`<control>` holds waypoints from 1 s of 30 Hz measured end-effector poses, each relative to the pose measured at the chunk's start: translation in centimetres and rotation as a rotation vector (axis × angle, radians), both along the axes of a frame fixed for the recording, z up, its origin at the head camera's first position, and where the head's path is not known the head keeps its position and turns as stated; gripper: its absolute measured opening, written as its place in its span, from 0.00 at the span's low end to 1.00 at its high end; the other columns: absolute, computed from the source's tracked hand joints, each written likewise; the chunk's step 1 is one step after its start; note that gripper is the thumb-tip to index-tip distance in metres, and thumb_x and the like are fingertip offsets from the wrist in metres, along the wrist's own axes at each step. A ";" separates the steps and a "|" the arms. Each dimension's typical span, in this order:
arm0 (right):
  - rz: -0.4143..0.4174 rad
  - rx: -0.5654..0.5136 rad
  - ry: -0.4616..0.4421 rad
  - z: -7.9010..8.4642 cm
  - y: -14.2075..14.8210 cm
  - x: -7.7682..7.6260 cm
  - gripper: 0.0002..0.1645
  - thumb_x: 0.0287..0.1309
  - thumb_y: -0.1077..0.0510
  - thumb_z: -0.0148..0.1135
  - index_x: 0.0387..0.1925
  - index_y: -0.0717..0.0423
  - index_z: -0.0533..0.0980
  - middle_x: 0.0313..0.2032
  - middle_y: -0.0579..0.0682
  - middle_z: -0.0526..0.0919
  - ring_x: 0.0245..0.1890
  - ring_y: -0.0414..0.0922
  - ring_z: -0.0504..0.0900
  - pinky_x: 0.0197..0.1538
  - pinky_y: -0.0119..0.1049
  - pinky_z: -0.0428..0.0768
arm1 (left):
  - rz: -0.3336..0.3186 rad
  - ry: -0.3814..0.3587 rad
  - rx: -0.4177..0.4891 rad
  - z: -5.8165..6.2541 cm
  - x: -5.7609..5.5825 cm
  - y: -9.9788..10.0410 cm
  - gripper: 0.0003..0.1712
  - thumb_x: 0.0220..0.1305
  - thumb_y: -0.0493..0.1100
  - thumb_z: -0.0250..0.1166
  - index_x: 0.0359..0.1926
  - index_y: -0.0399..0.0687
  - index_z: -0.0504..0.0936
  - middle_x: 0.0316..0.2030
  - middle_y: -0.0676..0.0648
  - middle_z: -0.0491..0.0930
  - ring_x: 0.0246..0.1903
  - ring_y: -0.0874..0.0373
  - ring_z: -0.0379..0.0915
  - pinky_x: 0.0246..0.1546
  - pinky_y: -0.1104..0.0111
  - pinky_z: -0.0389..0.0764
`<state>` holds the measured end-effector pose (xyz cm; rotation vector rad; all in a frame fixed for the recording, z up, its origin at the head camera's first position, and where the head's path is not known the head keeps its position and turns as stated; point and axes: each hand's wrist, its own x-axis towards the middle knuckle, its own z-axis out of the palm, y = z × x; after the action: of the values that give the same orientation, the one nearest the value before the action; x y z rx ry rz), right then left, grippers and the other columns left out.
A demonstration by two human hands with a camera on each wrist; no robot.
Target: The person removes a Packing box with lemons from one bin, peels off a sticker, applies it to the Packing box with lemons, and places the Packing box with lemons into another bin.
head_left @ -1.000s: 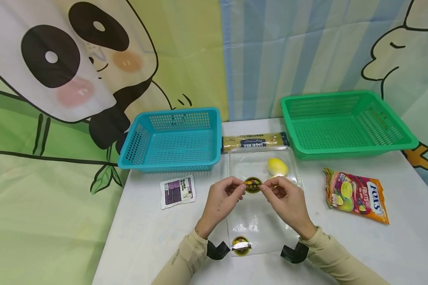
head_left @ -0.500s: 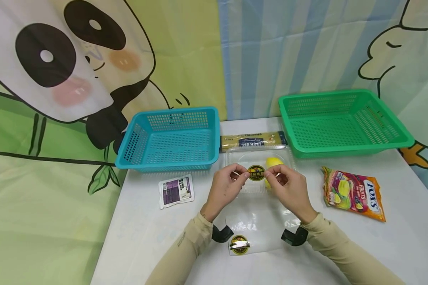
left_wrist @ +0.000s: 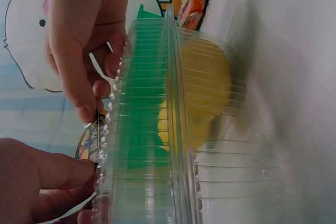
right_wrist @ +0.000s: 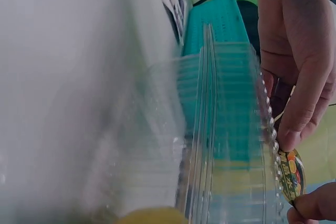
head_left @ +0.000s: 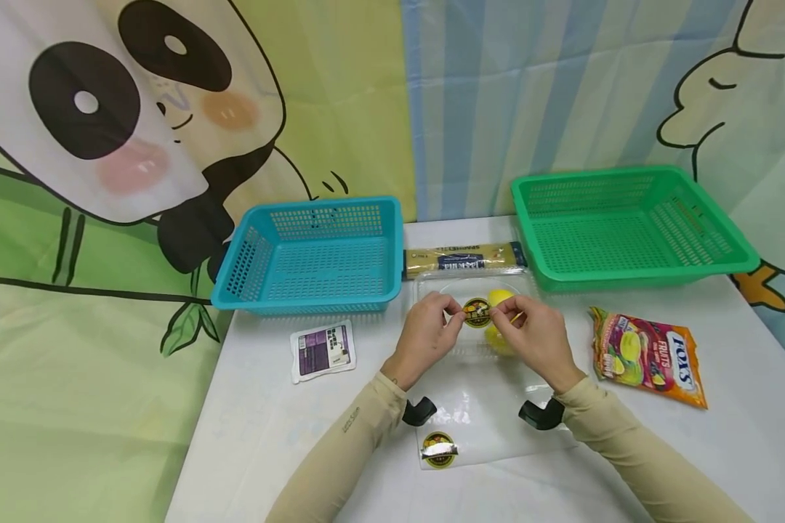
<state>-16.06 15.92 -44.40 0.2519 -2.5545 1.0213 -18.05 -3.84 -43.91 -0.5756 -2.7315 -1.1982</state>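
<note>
The left hand and right hand each pinch one edge of a round black-and-gold printed sticker, held over a closed, clear ribbed plastic container; whether the sticker touches the lid cannot be told. Yellow rounded fruits show through the container's wall. In front, a clear plastic sheet on the white bench bears a second round sticker near its left corner. Behind the container lies a gold spaghetti packet, between a blue perforated plastic basket and a green perforated plastic basket. A purple-and-white packet lies left, a red-and-orange candy bag right.
</note>
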 end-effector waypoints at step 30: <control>-0.003 0.201 -0.049 -0.3 0.5 -1.8 0.10 0.58 0.58 0.67 0.23 0.55 0.80 0.21 0.49 0.81 0.15 0.40 0.68 0.21 0.34 0.65 | 0.085 -0.008 -0.212 -0.4 -1.9 1.8 0.09 0.69 0.44 0.65 0.30 0.49 0.82 0.31 0.51 0.74 0.26 0.60 0.68 0.27 0.73 0.70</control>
<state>-17.88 16.46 -44.65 0.2800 -2.7031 0.7786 -19.94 -2.03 -44.29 -0.4690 -2.8784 -0.9014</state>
